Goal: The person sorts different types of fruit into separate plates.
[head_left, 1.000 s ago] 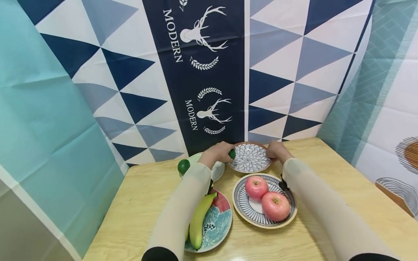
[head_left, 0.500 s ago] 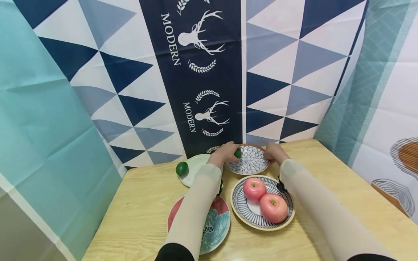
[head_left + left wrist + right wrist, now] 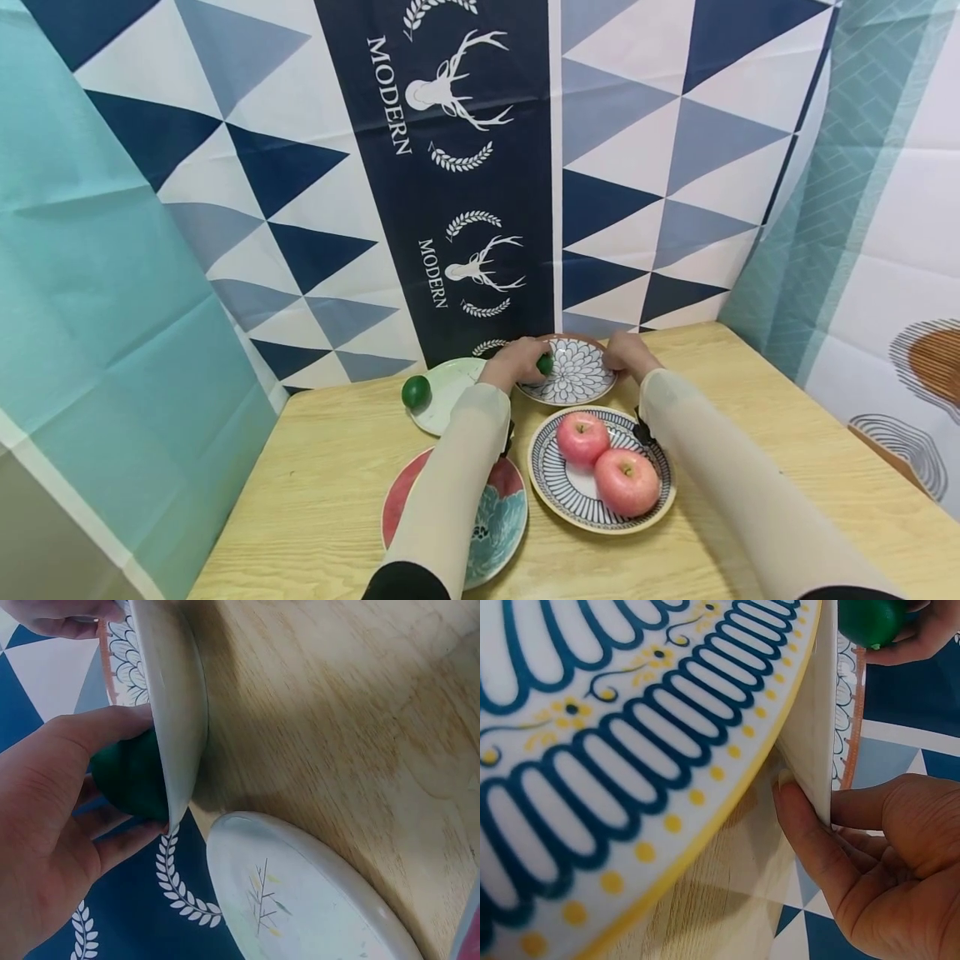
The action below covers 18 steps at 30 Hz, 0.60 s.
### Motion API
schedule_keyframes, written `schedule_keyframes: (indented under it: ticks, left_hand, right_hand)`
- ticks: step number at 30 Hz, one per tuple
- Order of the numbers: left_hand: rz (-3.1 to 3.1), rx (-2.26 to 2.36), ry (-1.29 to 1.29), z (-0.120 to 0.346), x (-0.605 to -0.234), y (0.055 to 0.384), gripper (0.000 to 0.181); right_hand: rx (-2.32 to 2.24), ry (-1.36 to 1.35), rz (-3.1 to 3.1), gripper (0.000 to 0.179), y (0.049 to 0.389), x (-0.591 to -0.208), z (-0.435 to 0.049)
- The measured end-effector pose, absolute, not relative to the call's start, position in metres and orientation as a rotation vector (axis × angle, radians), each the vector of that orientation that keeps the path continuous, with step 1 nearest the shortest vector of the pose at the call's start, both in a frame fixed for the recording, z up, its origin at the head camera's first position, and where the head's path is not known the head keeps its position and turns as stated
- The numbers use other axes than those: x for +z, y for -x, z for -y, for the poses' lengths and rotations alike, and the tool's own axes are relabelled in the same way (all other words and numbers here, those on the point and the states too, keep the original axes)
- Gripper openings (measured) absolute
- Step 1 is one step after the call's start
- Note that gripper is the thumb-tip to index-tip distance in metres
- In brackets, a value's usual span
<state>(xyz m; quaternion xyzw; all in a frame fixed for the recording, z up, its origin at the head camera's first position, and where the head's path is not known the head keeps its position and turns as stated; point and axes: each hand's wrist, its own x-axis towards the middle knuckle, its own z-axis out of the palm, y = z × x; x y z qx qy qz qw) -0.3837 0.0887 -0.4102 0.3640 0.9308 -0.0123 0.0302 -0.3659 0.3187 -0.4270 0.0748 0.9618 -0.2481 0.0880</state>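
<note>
My left hand (image 3: pixel 517 362) curls round a green lime (image 3: pixel 135 769) at the left rim of a flower-patterned dish (image 3: pixel 576 379) with a brown edge. In the left wrist view the lime sits inside the rim, and thumb and fingertips touch that rim. My right hand (image 3: pixel 877 859) pinches the opposite rim of the same dish, thumb on one side and fingers on the other. Another lime (image 3: pixel 416 392) lies at the left of a pale green plate (image 3: pixel 438 408), beside my left hand.
Nearer me, a blue-striped plate (image 3: pixel 543 479) holds two red apples (image 3: pixel 628 482). A red and teal plate (image 3: pixel 502 521) is partly covered by my left forearm. A patterned cloth wall (image 3: pixel 480 183) rises behind the wooden table (image 3: pixel 315 500).
My left hand, with the lime, has shifted slightly right over the flower-patterned dish. The left forearm now hides the bananas and uncovers more of the pale plate. The right hand keeps its grip.
</note>
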Motion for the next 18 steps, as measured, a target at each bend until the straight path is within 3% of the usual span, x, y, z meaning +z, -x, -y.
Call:
schedule_keyframes:
  ticks: [18]
  left_hand:
    - [-2.872, -0.002, -1.092, -0.0855, -0.4109, 0.3842, 0.055]
  right_hand:
    - [-0.723, -0.208, -2.891, 0.012, 0.3711, -0.4256, -0.3168]
